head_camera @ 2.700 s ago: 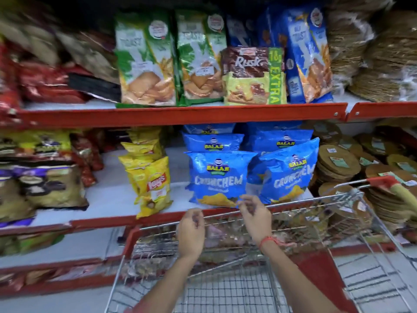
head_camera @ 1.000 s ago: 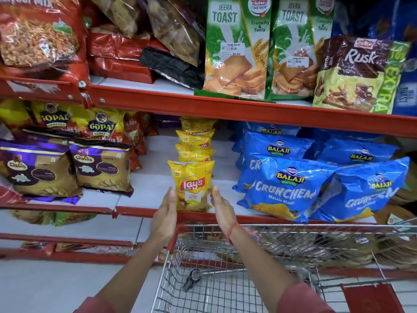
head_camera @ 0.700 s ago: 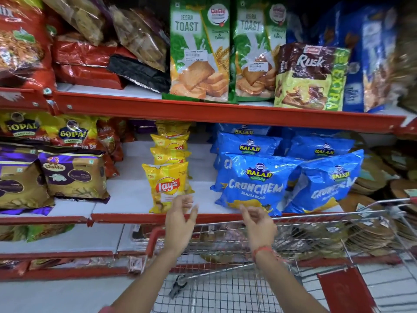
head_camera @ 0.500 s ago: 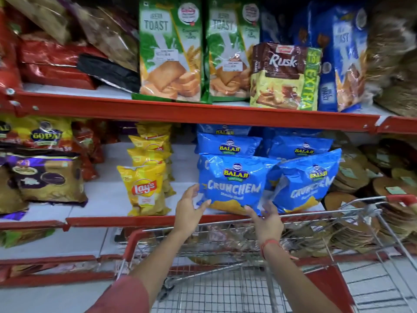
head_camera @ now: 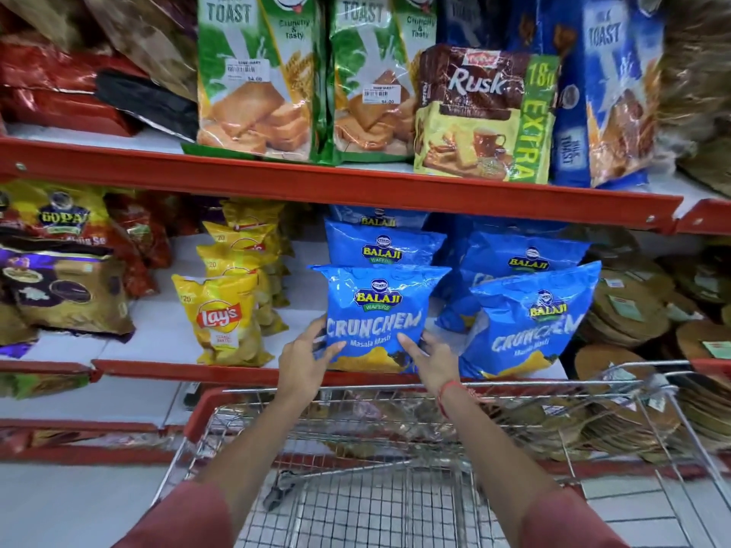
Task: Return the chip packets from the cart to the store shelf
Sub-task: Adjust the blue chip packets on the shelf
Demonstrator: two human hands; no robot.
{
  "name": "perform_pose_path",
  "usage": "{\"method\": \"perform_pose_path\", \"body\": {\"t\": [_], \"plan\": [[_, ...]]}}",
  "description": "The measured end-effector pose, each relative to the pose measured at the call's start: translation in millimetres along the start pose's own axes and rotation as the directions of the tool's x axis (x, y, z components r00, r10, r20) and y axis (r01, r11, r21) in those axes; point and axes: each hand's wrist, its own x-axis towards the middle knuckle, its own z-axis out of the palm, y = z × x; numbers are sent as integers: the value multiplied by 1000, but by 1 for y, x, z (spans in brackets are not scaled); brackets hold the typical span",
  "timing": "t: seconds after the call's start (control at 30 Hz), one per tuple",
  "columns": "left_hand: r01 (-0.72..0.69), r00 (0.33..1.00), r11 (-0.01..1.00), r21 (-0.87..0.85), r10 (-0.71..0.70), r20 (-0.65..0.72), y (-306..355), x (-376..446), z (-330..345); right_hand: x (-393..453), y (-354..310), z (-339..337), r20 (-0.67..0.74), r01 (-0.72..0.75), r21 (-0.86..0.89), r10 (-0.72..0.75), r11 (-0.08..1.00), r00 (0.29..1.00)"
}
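Glossy, crinkly blue Balaji Crunchem packet [head_camera: 377, 316], puffy pillow shape w/ yellow chips printed at its base, is standing upright at the front edge of the red-lipped shelf [head_camera: 166, 369], just above the wire cart [head_camera: 395, 393]. Left hand [head_camera: 304, 363] & right hand [head_camera: 433, 359] are cupping its lower corners, fingers spread, touching the foil.

Blue packet [head_camera: 375, 314]: glossy crinkled plastic film with glare streaks. Lay's bag [head_camera: 221, 316]: shiny yellow foil-like plastic. Toast packs [head_camera: 253, 77]: smooth glossy plastic, paper price stickers. Cart [head_camera: 395, 504]: bright bare metal wire, red plastic rim. Shelf edge [head_camera: 336, 187]: red painted metal, semi-gloss. Sleeves [head_camera: 190, 520]: matt reddish cloth.
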Motion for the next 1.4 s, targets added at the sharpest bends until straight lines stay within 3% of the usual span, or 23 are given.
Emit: {"method": "perform_pose_path", "body": {"t": [0.13,0.3,0.43,0.47,0.57,0.77,0.8,0.87,0.97,1.07,1.13,1.27,1.4], "plan": [[11,1000,996,91,-8,-26,0,5,3,2,5,-1,-11,37,-27,-37,999,999],[66,998,996,68,-65,-18,5,5,9,-2,1,-11,27,48,-65,-46,997,999],[72,941,997,-4,-69,-330,17,-20,28,-15,6,-46,-153,105,-107,-121,989,981],[37,937,998,-42,-49,-346,23,-28,37,-17,8,-59,-200,123,-108,-143,987,969],[-70,981,984,-161,38,-190,46,-40,75,-20,18,-96,-345,136,-101,-163,986,925],[-69,988,989,-131,86,128,95,-31,155,-12,49,-164,-652,140,-73,-154,987,742],[-56,986,994,-97,70,154,100,-27,165,-6,54,-176,-656,133,-65,-143,989,741],[-38,980,999,-23,42,194,108,-20,184,9,62,-196,-573,66,-37,-76,997,816],[-28,976,997,71,12,216,116,-13,208,28,69,-215,-307,-43,-55,24,998,951],[-27,981,987,158,-4,193,120,-4,219,39,73,-214,-104,-42,-16,40,999,994],[-34,977,989,141,4,213,120,7,218,39,77,-207,-122,-39,-65,31,997,992],[-34,954,999,40,21,298,119,26,209,33,85,-194,-319,-63,-227,-13,972,948],[-39,946,999,36,25,324,117,33,205,31,86,-188,-372,-95,-273,-14,957,928]]}}
